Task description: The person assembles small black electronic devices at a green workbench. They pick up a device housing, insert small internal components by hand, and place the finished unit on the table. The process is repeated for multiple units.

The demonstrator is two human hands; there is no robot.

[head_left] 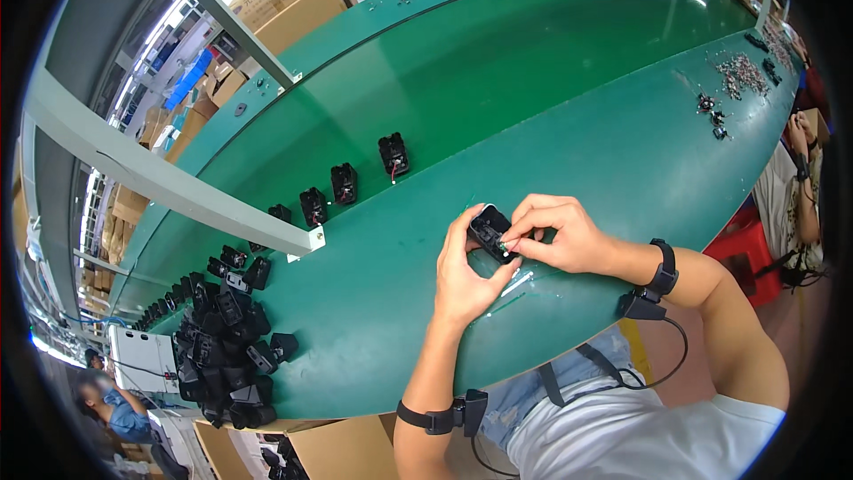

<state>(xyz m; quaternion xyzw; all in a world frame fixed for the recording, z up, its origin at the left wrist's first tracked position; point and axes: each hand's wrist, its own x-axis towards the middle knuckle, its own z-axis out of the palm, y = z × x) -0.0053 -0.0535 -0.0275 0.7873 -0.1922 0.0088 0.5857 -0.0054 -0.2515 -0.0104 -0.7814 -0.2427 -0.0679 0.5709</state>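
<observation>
My left hand [460, 277] is wrapped round a small black plastic housing [488, 226] and keeps it tilted just above the bench, its hollow side facing up. My right hand [565, 237] reaches in from the right, with thumb and forefinger pinched together at the housing's near end. A tiny whitish-green piece shows by those fingertips, too small to name. Thin white and green strips [517, 284] lie on the bench just below the housing.
A heap of black housings [222, 342] covers the bench at the left. Similar housings [344, 184] with red wires stand in a row on the green belt [498, 80]. A grey metal post [178, 180] slants across the left. Small parts [742, 76] lie far right, near another person.
</observation>
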